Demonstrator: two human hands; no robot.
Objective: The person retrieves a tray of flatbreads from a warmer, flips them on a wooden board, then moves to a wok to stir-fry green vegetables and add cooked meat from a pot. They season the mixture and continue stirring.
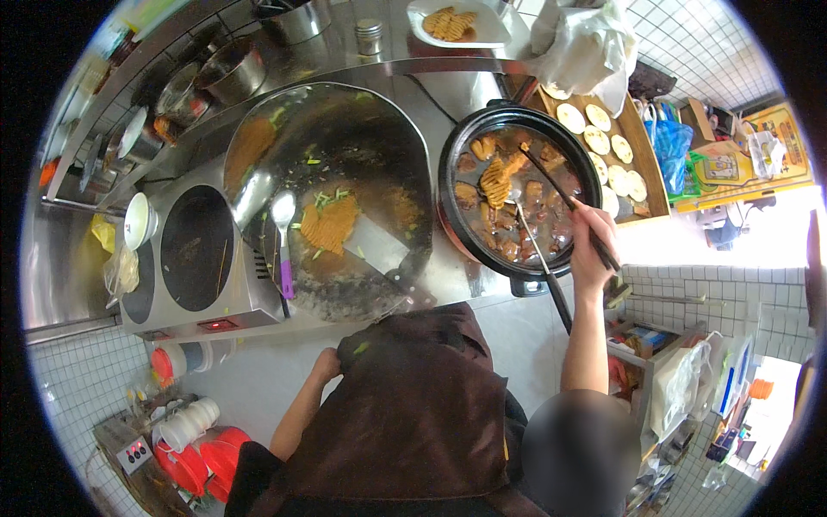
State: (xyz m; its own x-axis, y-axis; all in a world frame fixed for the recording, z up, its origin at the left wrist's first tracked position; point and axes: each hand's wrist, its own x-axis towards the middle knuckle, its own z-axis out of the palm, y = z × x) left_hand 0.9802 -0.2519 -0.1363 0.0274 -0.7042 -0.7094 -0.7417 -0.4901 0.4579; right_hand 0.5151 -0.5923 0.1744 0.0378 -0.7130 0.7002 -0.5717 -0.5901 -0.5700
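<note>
My right hand [593,242] grips a pair of dark chopsticks [549,179] over a round black electric pot [452,213]. The chopstick tips touch a scored brown piece of food [496,182] among chunks in brown broth. A ladle [533,240] with a black handle leans in the pot, its bowl under that piece. My left hand [331,363] hangs by the brown apron, below the counter edge; its fingers are partly hidden. Left of the pot, a large wok [362,142] holds a scored brown slice [331,225], green bits and a wide metal spatula [378,244].
A spoon with a purple handle [286,271] lies at the wok's left side. A burner unit [242,284] and white bowl [141,221] stand farther left. A wooden tray [652,187] of pale slices is behind the pot, right. A plate [497,32] sits on the shelf.
</note>
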